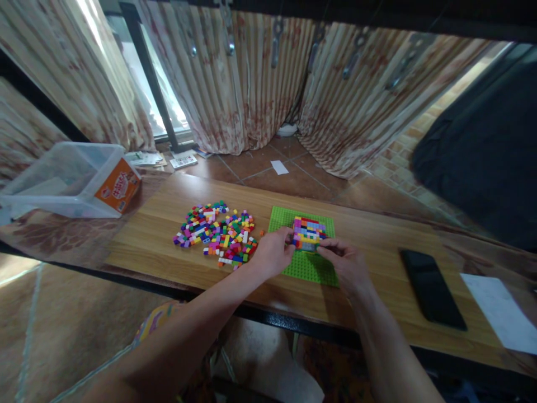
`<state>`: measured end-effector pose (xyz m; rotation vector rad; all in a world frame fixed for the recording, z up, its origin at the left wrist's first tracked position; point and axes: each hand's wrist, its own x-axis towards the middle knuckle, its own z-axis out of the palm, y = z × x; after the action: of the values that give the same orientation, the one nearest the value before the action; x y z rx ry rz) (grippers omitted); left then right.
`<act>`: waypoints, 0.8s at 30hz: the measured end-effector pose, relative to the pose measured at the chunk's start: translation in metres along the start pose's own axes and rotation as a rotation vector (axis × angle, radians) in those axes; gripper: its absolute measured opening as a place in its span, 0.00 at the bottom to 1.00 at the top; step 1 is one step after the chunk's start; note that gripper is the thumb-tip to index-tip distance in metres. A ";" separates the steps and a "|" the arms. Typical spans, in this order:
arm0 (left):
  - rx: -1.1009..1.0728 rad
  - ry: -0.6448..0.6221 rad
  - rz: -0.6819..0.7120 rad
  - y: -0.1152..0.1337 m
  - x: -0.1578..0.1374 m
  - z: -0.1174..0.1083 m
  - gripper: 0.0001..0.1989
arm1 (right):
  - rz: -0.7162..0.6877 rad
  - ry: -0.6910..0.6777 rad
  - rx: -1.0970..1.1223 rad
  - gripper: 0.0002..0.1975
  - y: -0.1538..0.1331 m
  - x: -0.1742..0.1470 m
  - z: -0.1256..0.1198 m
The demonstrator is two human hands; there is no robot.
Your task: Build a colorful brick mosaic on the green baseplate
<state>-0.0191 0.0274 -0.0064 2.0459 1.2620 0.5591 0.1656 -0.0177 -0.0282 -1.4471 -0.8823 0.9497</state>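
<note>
Two bare forearms reach up from the bottom edge toward a wooden table. Both hands meet at a green baseplate lying flat near the middle of the table. On the plate stands a small block of stacked bricks in bands of red, orange, yellow, blue and purple, set toward the plate's far half. At the block's left side, the left hand is curled, its fingertips pinched against the block's near-left corner; whether a loose brick sits between them is too small to tell. From the right, the right hand has its fingers bent and its fingertips touching the block's lower right edge, with the heel of the hand over the plate's near-right corner.

Just left of the plate a loose heap of small coloured bricks is spread on the wood (one orange piece lies apart, between heap and plate). Well to the right a black phone lies flat, and beyond it a white sheet of paper rests at the table's right end.

Farther back on the left, a clear plastic tub with an orange label stands open. Behind it all hang patterned curtains over a tiled floor.
</note>
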 end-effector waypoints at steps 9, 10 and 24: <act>-0.032 0.003 0.011 0.002 -0.003 0.003 0.18 | 0.013 -0.011 0.083 0.19 -0.002 0.007 0.003; -0.050 0.008 0.006 0.003 -0.004 0.005 0.19 | 0.013 -0.023 0.071 0.20 -0.003 0.007 0.003; 0.187 -0.001 0.006 -0.004 -0.012 -0.032 0.12 | 0.050 -0.004 0.022 0.17 -0.007 0.013 0.000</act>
<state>-0.0477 0.0274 0.0130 2.2030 1.3518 0.4568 0.1710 -0.0057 -0.0226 -1.4549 -0.8395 0.9966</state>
